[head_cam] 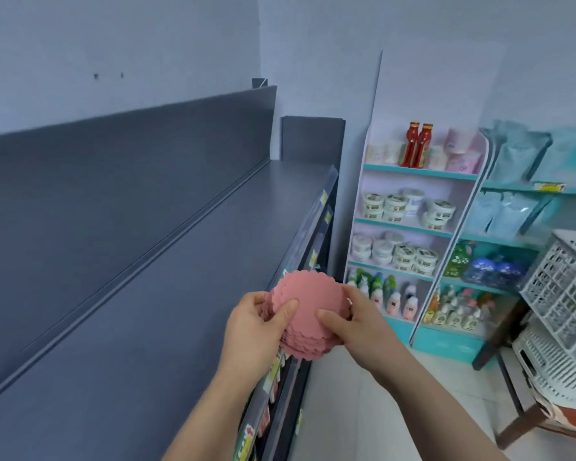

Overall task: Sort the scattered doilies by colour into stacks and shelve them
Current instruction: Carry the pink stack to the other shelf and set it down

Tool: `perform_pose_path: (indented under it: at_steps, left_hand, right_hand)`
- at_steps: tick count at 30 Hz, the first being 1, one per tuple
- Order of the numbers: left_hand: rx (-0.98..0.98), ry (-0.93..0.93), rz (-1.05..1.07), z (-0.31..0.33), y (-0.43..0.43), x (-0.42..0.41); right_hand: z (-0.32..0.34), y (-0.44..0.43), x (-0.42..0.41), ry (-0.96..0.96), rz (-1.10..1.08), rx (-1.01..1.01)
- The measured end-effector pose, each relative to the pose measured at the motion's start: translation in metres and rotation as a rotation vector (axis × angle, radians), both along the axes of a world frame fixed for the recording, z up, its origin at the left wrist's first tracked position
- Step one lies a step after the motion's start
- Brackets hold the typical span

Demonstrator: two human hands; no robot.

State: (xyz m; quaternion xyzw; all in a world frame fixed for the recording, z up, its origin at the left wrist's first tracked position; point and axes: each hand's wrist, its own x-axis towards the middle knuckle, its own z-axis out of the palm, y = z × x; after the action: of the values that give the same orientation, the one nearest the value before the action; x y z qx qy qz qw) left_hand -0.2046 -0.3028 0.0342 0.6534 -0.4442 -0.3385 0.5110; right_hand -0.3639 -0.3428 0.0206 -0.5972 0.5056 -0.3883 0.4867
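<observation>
We find open room along the grey shelf top on the left; its back panel walls the left edge, and white baskets crowd the right.

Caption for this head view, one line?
Left hand and right hand grip a stack of pink doilies by the grey shelf.

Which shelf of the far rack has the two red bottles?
The top shelf: the red bottles stand there, while the two shelves below hold white tubs and the lowest holds mixed bottles.

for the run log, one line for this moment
left hand, right hand: hold pink doily stack | by grey shelf front edge | not shelved
</observation>
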Motion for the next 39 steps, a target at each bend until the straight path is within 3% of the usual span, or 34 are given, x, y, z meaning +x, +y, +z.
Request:
perform_pose_path:
  at_steps: [13, 24, 33, 39]
  left_hand:
    - [0.046, 0.03, -0.103, -0.02, -0.228, -0.049]
    - [0.031, 0.009, 0.139, -0.022, -0.417, -0.088]
    - [0.052, -0.048, 0.343, -0.028, -0.527, -0.051]
    - [0.087, 0.029, 0.421, -0.032, -0.582, -0.018]
  right_hand:
    - [-0.013, -0.212, -0.052, 0.027, -0.065, 0.043]
    - [0.001, -0.427, -0.083, 0.1, 0.165, -0.033]
    - [-0.011, -0.571, -0.032, 0.074, 0.365, -0.006]
    - [-0.011, -0.64, 0.006, 0.089, 0.479, 0.034]
